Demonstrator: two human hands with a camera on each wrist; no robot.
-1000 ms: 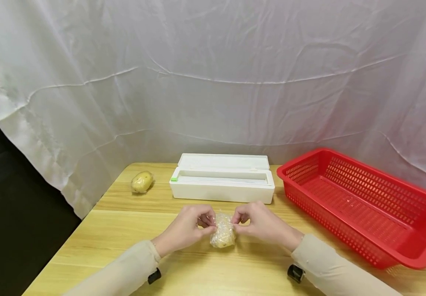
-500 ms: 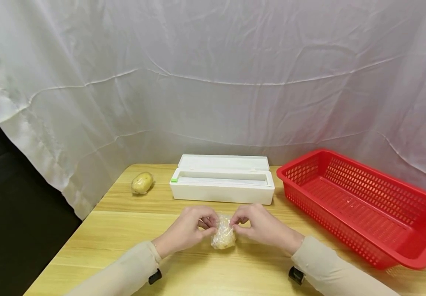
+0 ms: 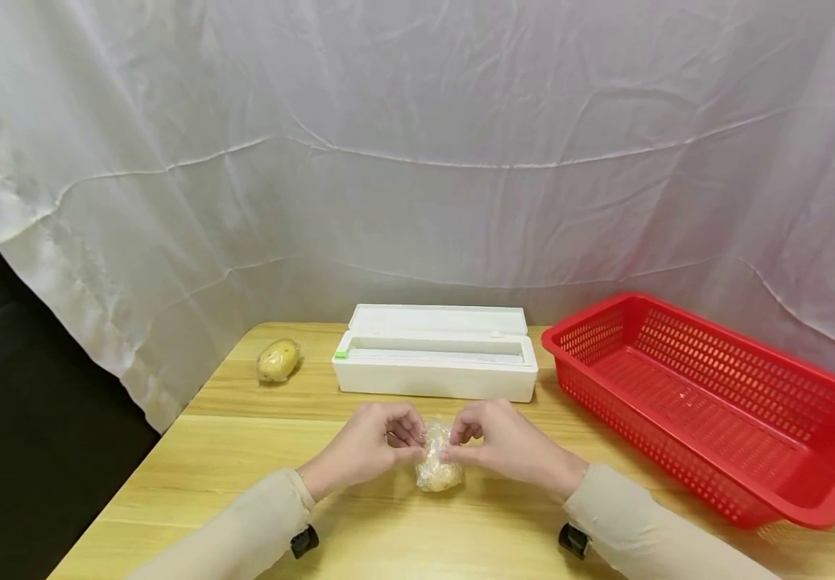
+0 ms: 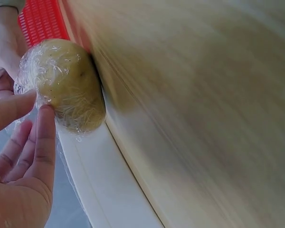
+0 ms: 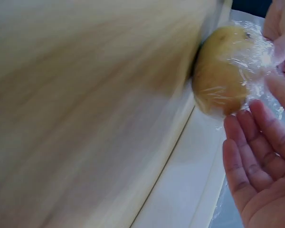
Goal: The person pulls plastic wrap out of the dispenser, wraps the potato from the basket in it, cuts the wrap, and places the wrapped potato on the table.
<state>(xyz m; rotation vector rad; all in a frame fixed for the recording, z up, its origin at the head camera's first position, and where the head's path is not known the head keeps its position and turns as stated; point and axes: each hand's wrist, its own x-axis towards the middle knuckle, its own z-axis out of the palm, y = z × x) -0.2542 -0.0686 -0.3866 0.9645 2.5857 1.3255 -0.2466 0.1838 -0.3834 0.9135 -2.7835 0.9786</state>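
A potato (image 3: 437, 475) in crinkled clear plastic wrap rests on the table between my two hands. My left hand (image 3: 369, 441) pinches the wrap at the potato's left side with thumb and index finger; in the left wrist view those fingertips meet the film (image 4: 35, 71) beside the potato (image 4: 78, 90). On the right side, my right hand (image 3: 507, 443) holds the wrap near the top, its thumb lying over the film. The right wrist view shows its other fingers (image 5: 259, 142) stretched along the underside of the potato (image 5: 221, 71).
Behind the hands stands a white wrap dispenser box (image 3: 435, 379) with its lid raised and a green slider at the left. Another wrapped potato (image 3: 278, 360) lies at the back left. A red perforated basket (image 3: 667, 431) occupies the right side, before a pale curtain (image 3: 417, 201).
My right thumb has moved left and down across the film on the potato. The left hand stays nearly in place, and the potato has barely shifted.
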